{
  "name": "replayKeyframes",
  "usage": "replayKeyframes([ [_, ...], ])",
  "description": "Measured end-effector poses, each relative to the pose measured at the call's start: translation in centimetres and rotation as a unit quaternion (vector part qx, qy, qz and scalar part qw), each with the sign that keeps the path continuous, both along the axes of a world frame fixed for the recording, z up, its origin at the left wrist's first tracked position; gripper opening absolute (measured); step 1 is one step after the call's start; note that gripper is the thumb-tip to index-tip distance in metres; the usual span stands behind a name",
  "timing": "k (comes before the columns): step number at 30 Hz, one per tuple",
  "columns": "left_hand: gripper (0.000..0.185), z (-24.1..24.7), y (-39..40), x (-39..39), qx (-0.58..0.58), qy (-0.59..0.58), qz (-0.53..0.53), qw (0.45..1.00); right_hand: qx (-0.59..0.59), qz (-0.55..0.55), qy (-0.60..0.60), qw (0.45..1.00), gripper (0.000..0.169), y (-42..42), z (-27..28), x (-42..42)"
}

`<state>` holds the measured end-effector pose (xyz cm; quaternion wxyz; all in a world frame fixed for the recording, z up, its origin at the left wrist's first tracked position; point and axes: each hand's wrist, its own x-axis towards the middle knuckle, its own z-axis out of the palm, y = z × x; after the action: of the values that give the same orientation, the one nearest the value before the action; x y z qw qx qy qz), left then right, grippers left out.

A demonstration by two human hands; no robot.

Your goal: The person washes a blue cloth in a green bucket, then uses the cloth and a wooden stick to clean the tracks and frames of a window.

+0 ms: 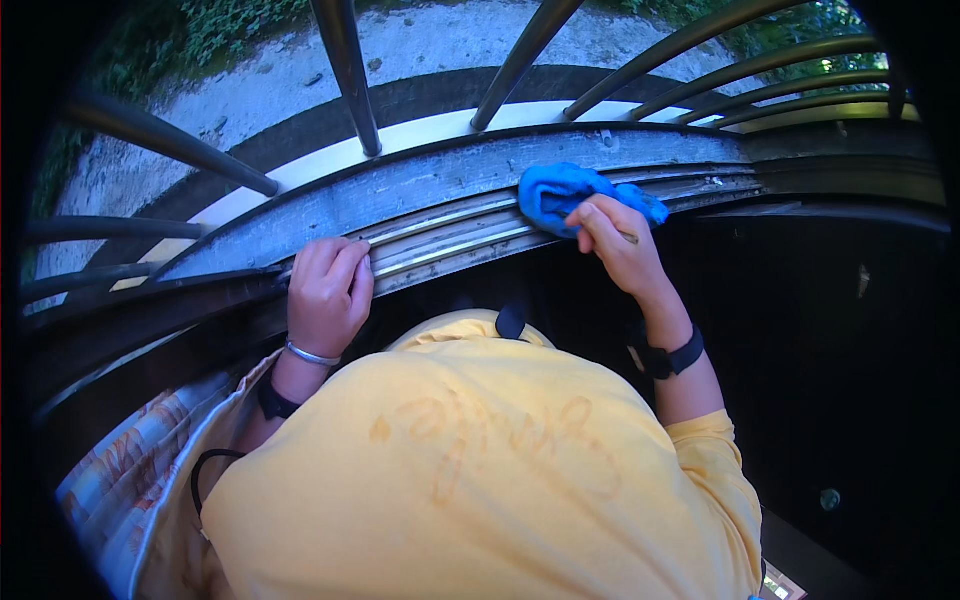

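Note:
Before me runs a metal sliding-window track point(457, 238) with light-coloured rails and dark grime in its grooves. My left hand point(330, 292) rests with its fingers curled on the track's left part; whether it holds anything is hidden. My right hand point(619, 240) pinches a thin stick-like thing point(628, 237), of which only a short end shows. A crumpled blue cloth point(559, 196) lies against my right fingertips, over the track and the edge of the grey sill point(450, 176). How the cloth and the stick are joined cannot be seen.
Dark metal bars point(352, 82) stand beyond the sill, with rough pale ground and green plants outside. A patterned curtain point(142, 457) hangs at the lower left, near my left arm. The window frame point(840, 146) bends away at the right.

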<state>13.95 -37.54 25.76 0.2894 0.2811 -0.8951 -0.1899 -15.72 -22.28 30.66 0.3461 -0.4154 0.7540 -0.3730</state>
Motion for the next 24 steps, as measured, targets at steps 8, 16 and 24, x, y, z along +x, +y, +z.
replayKeyframes([
  [8,0.013,0.1,0.0,0.1,-0.003,-0.005,-0.001,1.0,0.058,0.061,-0.023,0.996,0.025,-1.0,0.0,-2.4],
  [16,0.012,0.1,0.2,0.2,-0.004,-0.01,0.008,1.0,-0.078,0.241,0.146,0.956,0.017,-0.6,-1.2,-0.7],
  [24,0.01,0.1,0.0,0.5,-0.014,0.002,0.011,1.0,0.175,0.099,-0.046,0.978,0.026,-2.3,0.9,-4.7],
])
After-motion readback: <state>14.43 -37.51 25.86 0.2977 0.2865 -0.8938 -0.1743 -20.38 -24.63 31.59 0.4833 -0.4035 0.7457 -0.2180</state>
